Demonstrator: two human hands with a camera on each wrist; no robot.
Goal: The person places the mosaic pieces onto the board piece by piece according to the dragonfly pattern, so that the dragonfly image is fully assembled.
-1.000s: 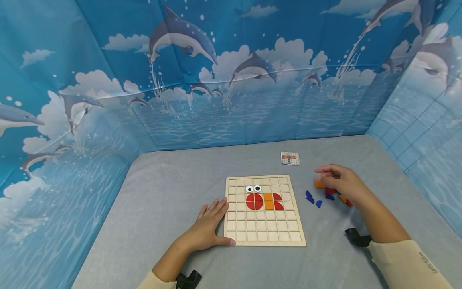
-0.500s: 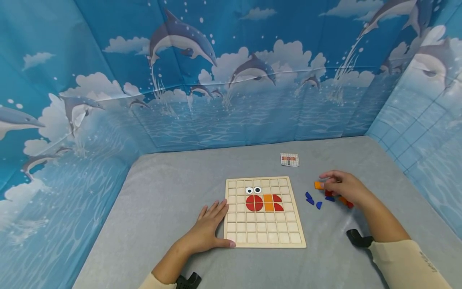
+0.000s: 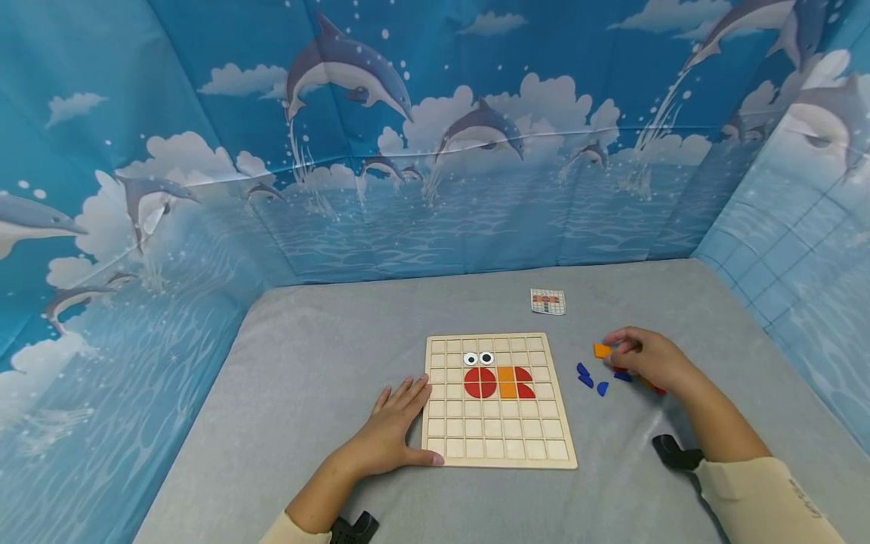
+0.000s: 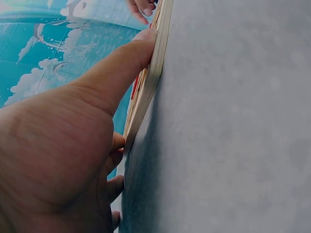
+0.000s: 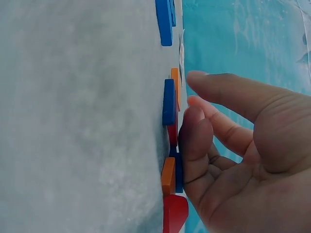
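A square wooden grid board (image 3: pixel 492 428) lies on the grey cloth. Red quarter-round pieces (image 3: pixel 479 382), orange squares (image 3: pixel 507 382) and two eye pieces (image 3: pixel 479 359) sit in its cells. My left hand (image 3: pixel 387 427) rests at the board's left side, fingers spread along the edge, thumb on the near left corner. Over a loose pile right of the board is my right hand (image 3: pixel 652 359). In the right wrist view its thumb stands apart from the bent fingers, with no piece visible between them. Close by lie an orange square (image 3: pixel 601 350), a blue piece (image 5: pixel 168 102) and a red piece (image 5: pixel 175 213).
Several blue half-round pieces (image 3: pixel 585 381) lie between the board and the right hand. A small printed pattern card (image 3: pixel 547 301) is behind the board, toward the right. A dolphin-print curtain (image 3: pixel 421 227) borders the cloth at the back and sides.
My right hand has shifted slightly nearer and to the right over the pile, its fingertips now beside the orange square. My left hand and the board stay in place.
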